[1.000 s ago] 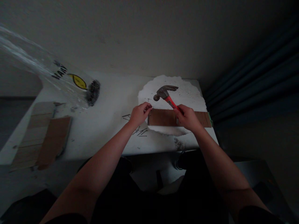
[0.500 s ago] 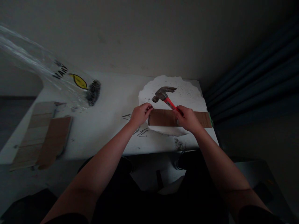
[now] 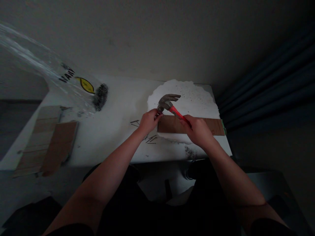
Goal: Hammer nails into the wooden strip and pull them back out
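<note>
My right hand (image 3: 198,129) grips a claw hammer by its red handle (image 3: 177,113). The dark metal hammer head (image 3: 165,101) is right at the fingertips of my left hand (image 3: 149,120), its claw pointing right. Those left fingers are pinched together on a nail, mostly hidden by the fingers and the hammer head, at the upper left corner of a brown wooden board (image 3: 169,124). Under the board lies a white, ragged-edged slab (image 3: 189,98). Several loose nails (image 3: 151,139) are scattered on the white table near my left wrist.
On the left of the table (image 3: 115,98) stands a clear plastic bag (image 3: 87,86) with dark small pieces at its bottom. Two more boards (image 3: 60,141) lie at the left front, overhanging the edge. A dark curtain (image 3: 270,78) hangs at the right.
The hammer has come down and slightly left, its head now meeting my left fingertips. My left hand keeps its pinch at the board's corner.
</note>
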The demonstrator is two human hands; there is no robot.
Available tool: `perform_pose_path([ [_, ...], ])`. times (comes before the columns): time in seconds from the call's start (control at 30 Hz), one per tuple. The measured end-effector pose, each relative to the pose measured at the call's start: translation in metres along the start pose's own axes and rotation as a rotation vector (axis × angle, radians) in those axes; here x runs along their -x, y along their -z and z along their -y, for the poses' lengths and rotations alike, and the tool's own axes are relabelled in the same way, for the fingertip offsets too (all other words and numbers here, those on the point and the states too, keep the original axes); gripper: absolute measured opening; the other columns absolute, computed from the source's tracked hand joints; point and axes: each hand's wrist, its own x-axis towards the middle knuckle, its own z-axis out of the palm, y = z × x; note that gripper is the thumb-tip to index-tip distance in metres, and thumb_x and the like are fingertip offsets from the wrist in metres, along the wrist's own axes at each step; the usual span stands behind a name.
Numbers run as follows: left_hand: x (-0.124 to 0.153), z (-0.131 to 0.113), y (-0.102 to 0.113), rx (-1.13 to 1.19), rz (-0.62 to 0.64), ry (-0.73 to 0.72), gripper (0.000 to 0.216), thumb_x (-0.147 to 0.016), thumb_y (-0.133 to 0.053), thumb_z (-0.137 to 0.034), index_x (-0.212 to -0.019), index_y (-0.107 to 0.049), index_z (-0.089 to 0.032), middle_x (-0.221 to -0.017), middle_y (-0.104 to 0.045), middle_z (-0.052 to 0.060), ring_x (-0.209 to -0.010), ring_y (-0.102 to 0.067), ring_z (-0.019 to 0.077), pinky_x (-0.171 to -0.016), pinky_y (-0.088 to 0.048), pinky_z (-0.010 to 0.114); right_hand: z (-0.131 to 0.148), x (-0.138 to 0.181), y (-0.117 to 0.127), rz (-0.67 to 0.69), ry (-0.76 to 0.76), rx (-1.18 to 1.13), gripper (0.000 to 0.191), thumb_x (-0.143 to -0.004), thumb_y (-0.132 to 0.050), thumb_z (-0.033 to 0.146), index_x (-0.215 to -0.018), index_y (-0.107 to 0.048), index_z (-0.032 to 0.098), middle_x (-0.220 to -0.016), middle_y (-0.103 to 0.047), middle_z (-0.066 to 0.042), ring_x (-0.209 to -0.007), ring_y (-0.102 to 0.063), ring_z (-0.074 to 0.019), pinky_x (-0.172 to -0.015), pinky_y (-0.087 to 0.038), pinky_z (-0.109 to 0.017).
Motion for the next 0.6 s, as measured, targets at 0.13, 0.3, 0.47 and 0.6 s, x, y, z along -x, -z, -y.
perform_pose_path([
  [0.13,0.0,0.002,-0.001,0.045,-0.012,-0.057,0.014,-0.091,-0.057,-0.028,-0.097,-0.063,-0.017,-0.105,-0.065,0.008,-0.08,-0.065,0.0172,-0.077,-0.052,0.031,-0.001,-0.003,-0.002,-0.001,-0.026,0.009,0.03,-0.098,-0.041,0.04,-0.095,-0.065,0.021,-0.072,-0.064,-0.007,-0.061,-0.052,-0.0187,-0.06,-0.027,-0.032],
  [0.3,-0.001,0.003,-0.001,0.094,-0.032,-0.086,0.012,-0.091,-0.056,-0.025,-0.099,-0.061,-0.018,-0.111,-0.061,0.008,-0.078,-0.064,0.0145,-0.077,-0.053,0.031,-0.002,-0.002,0.0,0.007,-0.025,-0.005,0.029,-0.098,-0.044,0.04,-0.092,-0.065,0.021,-0.073,-0.065,-0.007,-0.062,-0.052,-0.0188,-0.059,-0.028,-0.031],
  [0.47,0.0,-0.001,0.001,0.136,-0.026,-0.083,0.009,-0.09,-0.056,-0.022,-0.095,-0.062,-0.018,-0.109,-0.061,0.007,-0.074,-0.063,0.013,-0.077,-0.053,0.03,-0.008,-0.007,-0.001,-0.089,-0.088,-0.161,0.034,-0.098,-0.041,0.049,-0.101,-0.062,0.023,-0.073,-0.063,-0.004,-0.062,-0.054,-0.018,-0.059,-0.031,-0.029],
  [0.6,0.0,-0.001,0.001,0.121,-0.031,-0.088,0.007,-0.09,-0.056,-0.021,-0.093,-0.062,-0.018,-0.106,-0.061,0.006,-0.075,-0.063,0.0135,-0.077,-0.052,0.03,-0.021,-0.015,-0.004,-0.092,-0.16,-0.165,0.037,-0.095,-0.044,0.052,-0.079,-0.059,0.021,-0.065,-0.057,-0.003,-0.061,-0.05,-0.0172,-0.057,-0.029,-0.029],
])
